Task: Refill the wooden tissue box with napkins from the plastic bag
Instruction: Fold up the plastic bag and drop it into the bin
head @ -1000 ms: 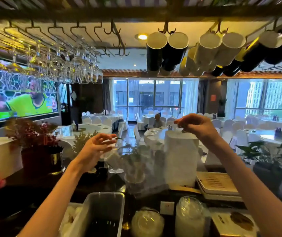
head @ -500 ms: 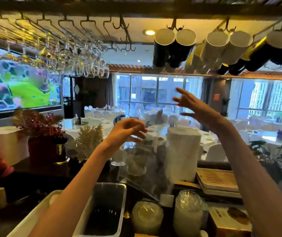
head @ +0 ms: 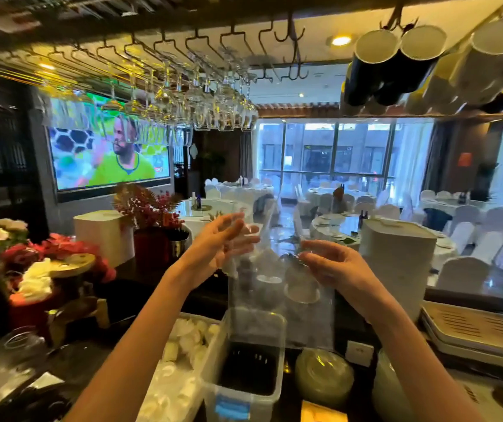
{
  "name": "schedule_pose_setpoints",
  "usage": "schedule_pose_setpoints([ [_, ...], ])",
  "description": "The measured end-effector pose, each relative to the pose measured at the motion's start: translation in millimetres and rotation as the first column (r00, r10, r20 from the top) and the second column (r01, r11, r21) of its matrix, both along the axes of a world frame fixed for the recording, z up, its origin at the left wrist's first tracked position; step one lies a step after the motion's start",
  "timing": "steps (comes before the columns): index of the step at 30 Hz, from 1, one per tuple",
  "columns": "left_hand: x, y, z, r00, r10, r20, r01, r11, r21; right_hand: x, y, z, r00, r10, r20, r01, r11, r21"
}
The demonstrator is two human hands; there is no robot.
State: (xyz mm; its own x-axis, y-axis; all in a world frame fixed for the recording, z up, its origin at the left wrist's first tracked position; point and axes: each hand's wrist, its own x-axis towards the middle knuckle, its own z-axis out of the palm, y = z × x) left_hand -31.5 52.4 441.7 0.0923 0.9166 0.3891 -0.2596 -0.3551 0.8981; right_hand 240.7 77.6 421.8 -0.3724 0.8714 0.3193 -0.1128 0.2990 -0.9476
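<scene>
An empty clear plastic bag point(head: 280, 303) hangs over the bar counter between my hands. My left hand point(head: 218, 243) holds its upper left edge, fingers loosely curled around the film. My right hand point(head: 331, 263) pinches the bag's upper right edge at about the same height. A tall stack of white napkins point(head: 396, 266) stands bare on the counter just right of my right hand. I cannot pick out a wooden tissue box with certainty.
Slatted wooden trays point(head: 475, 333) lie stacked at the right. Below the bag sit a clear plastic bin point(head: 244, 370) and a tub of white items point(head: 183, 345). Another white stack point(head: 104, 236) and flowers point(head: 34, 269) stand left. Glasses point(head: 207, 105) and mugs point(head: 402, 62) hang overhead.
My right hand let go of the napkin stack, rose open, then came down onto the bag's right edge. The bag now hangs left of the stack. My view turned left.
</scene>
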Motion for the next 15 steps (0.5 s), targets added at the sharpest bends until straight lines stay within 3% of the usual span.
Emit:
schedule_pose_setpoints([
  [5,-33,-2,-28,0.988,-0.039,-0.151,0.025,0.995,-0.091,-16,9,1,1.0,-0.008,-0.012,0.007,0.999,-0.04],
  [11,-41,18,-36,0.983,0.119,-0.143,-0.128,0.99,-0.059,-24,9,2,0.994,0.096,0.059,-0.085,0.984,-0.157],
  [15,-48,35,-38,0.99,0.051,-0.134,-0.055,0.998,-0.024,-23,1,-1,0.992,0.017,0.122,0.007,0.98,-0.2],
])
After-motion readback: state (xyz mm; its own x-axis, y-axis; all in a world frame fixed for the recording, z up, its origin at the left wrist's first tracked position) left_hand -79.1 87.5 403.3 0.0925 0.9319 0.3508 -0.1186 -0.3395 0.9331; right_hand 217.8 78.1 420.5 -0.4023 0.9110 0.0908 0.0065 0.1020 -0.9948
